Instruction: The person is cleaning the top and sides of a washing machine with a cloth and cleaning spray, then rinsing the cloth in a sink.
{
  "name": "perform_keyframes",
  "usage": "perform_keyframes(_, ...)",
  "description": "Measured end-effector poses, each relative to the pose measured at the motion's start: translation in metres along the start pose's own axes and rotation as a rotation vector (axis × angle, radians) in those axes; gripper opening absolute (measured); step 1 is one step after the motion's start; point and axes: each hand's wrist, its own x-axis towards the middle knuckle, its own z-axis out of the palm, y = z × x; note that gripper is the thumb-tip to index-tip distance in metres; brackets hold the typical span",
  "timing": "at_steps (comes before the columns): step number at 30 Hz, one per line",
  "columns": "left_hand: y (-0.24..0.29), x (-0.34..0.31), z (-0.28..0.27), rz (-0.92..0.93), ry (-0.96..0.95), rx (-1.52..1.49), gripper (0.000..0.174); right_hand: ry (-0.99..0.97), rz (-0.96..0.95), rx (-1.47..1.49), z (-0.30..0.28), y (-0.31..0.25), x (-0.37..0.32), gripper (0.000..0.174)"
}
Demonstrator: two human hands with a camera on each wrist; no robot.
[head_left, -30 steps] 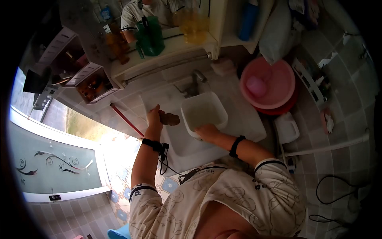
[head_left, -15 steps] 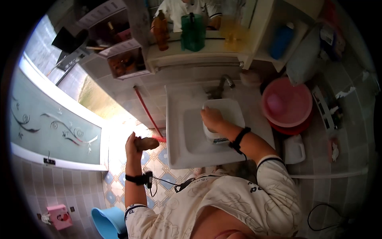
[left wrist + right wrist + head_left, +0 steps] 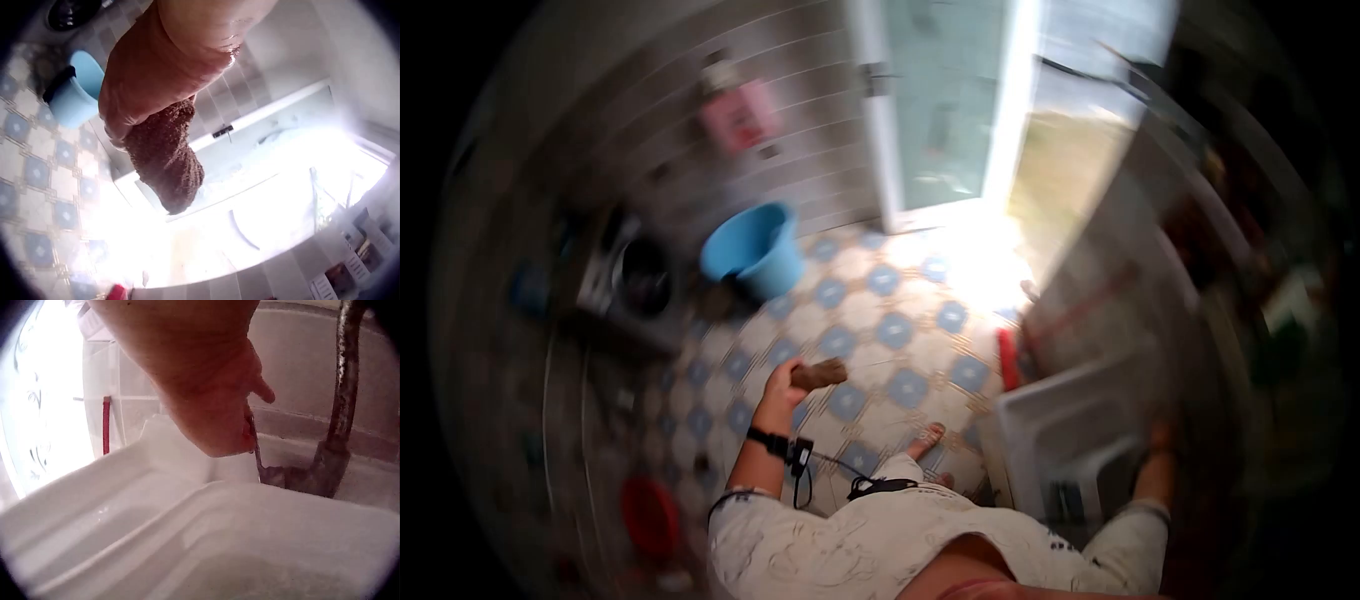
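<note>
My left hand (image 3: 782, 385) grips a bunched, rough brown cloth (image 3: 820, 374) over the tiled floor. The left wrist view shows the cloth (image 3: 167, 159) hanging out of the curled left hand (image 3: 150, 81). At the tap, the right hand (image 3: 212, 400) holds the thin metal lever (image 3: 255, 434), its fingertips partly hidden behind the hand. Below that hand lies the white container (image 3: 300, 519), beside the white sink (image 3: 81, 512). In the head view the right hand (image 3: 1162, 437) is dark and blurred at the sink's (image 3: 1020, 425) far side.
A blue bucket (image 3: 755, 250) stands near the wall, left of the glass door (image 3: 948, 110). A red basin (image 3: 650, 517) is at the lower left. A red broom head (image 3: 1008, 360) lies by the sink. The curved spout (image 3: 345, 375) rises right of the right hand.
The head view has swung left toward the floor and door. The right hand has moved from the white container to the tap lever. The left hand still grips the cloth, now away from the sink.
</note>
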Motion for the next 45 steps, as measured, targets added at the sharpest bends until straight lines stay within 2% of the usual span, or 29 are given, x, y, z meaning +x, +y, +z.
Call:
perform_keyframes(3,0.051,-0.050,-0.048,0.220,0.201,-0.105,0.010,-0.306,-0.078,-0.173,0.060,0.040,0.015,0.044)
perform_keyframes(5,0.090,-0.069,-0.083,0.270,0.268,-0.184,0.011,-0.188,0.309,0.450,-0.148,-0.038,-0.099,0.044)
perform_keyframes(6,0.108,-0.069,-0.105,0.296,0.266,-0.216,0.011,-0.171,0.236,0.456,-0.152,-0.048,-0.066,0.042)
perform_keyframes(8,0.066,-0.062,-0.074,0.389,0.271,-0.282,0.017,-0.141,0.044,0.476,-0.142,-0.057,0.021,0.036)
perform_keyframes(11,0.099,-0.067,-0.085,0.398,0.222,-0.347,0.023,-0.088,-0.203,0.501,-0.160,-0.129,0.035,0.027)
perform_keyframes(12,0.098,-0.060,-0.096,0.414,0.041,-0.270,0.031,-0.073,-0.286,0.487,-0.175,-0.147,0.037,0.025)
perform_keyframes(13,0.107,-0.050,-0.101,0.405,-0.024,-0.231,0.029,0.071,-0.533,0.727,-0.191,-0.190,0.041,0.021)
perform_keyframes(14,0.118,-0.040,-0.098,0.396,-0.046,-0.190,0.027,0.218,-0.782,0.963,-0.231,-0.249,0.032,0.018)
perform_keyframes(15,0.130,-0.031,-0.091,0.388,-0.066,-0.147,0.025,0.198,-0.724,0.968,-0.275,-0.303,0.012,0.019)
perform_keyframes(17,0.139,-0.023,-0.069,0.319,-0.160,-0.094,0.018,0.183,-0.952,1.047,-0.333,-0.417,-0.016,0.022)
perform_keyframes(19,0.153,-0.039,-0.043,0.322,-0.220,0.096,0.014,-0.113,-1.192,1.142,-0.408,-0.514,-0.087,0.035)
perform_keyframes(21,0.165,-0.051,-0.028,0.369,-0.340,0.223,0.012,-0.150,-1.596,1.147,-0.458,-0.588,-0.155,0.053)
perform_keyframes(23,0.188,-0.064,-0.021,0.433,-0.280,0.342,0.012,-0.423,-1.776,1.172,-0.493,-0.648,-0.207,0.056)
perform_keyframes(24,0.198,-0.063,-0.028,0.534,-0.253,0.297,0.013,-0.435,-1.787,1.164,-0.508,-0.670,-0.219,0.056)
perform_keyframes(25,0.208,-0.061,-0.038,0.633,-0.224,0.250,0.015,-0.285,-1.864,1.088,-0.522,-0.692,-0.230,0.054)
perform_keyframes(26,0.219,-0.064,-0.047,0.638,-0.210,0.243,0.015,-0.130,-1.938,1.012,-0.533,-0.710,-0.238,0.053)
perform_keyframes(27,0.227,-0.071,-0.058,0.650,-0.235,0.207,0.019,-0.140,-1.954,1.002,-0.539,-0.725,-0.245,0.053)
perform_keyframes(29,0.247,-0.078,-0.077,0.670,-0.251,0.165,0.024,-0.805,-1.790,1.041,-0.552,-0.755,-0.255,0.047)
perform_keyframes(31,0.260,-0.081,-0.096,0.549,-0.129,0.086,0.035,-0.923,-1.768,1.147,-0.568,-0.782,-0.267,0.040)
perform_keyframes(32,0.270,-0.081,-0.107,0.501,-0.157,0.100,0.044,-1.087,-1.704,1.104,-0.585,-0.796,-0.266,0.039)
perform_keyframes(33,0.280,-0.079,-0.115,0.507,-0.144,0.090,0.044,-1.245,-1.633,1.054,-0.598,-0.811,-0.265,0.037)
perform_keyframes(35,0.301,-0.081,-0.122,0.623,-0.267,0.135,0.048,-1.279,-1.639,1.080,-0.601,-0.859,-0.260,0.037)
perform_keyframes(37,0.324,-0.079,-0.122,0.707,-0.299,0.157,0.046,-1.904,-1.432,1.240,-0.603,-0.909,-0.253,0.038)
perform_keyframes(39,0.343,-0.075,-0.130,0.763,-0.252,0.200,0.046,-1.949,-1.360,1.196,-0.621,-0.927,-0.256,0.042)
perform_keyframes(40,0.355,-0.060,-0.148,0.662,-0.092,0.222,0.044,-1.790,-1.618,1.038,-0.625,-0.960,-0.247,0.045)
perform_keyframes(41,0.369,-0.052,-0.151,0.669,-0.075,0.229,0.044,-1.610,-1.849,0.878,-0.638,-0.981,-0.247,0.049)
perform_keyframes(42,0.384,-0.043,-0.153,0.659,-0.003,0.132,0.041,-1.244,-1.963,0.876,-0.648,-0.992,-0.247,0.056)
perform_keyframes(43,0.397,-0.035,-0.156,0.646,0.068,0.027,0.039,-1.142,-2.090,0.894,-0.650,-1.009,-0.251,0.055)
perform_keyframes(45,0.427,-0.020,-0.160,0.616,0.145,0.053,0.034,-0.630,-2.324,0.793,-0.673,-1.036,-0.257,0.047)
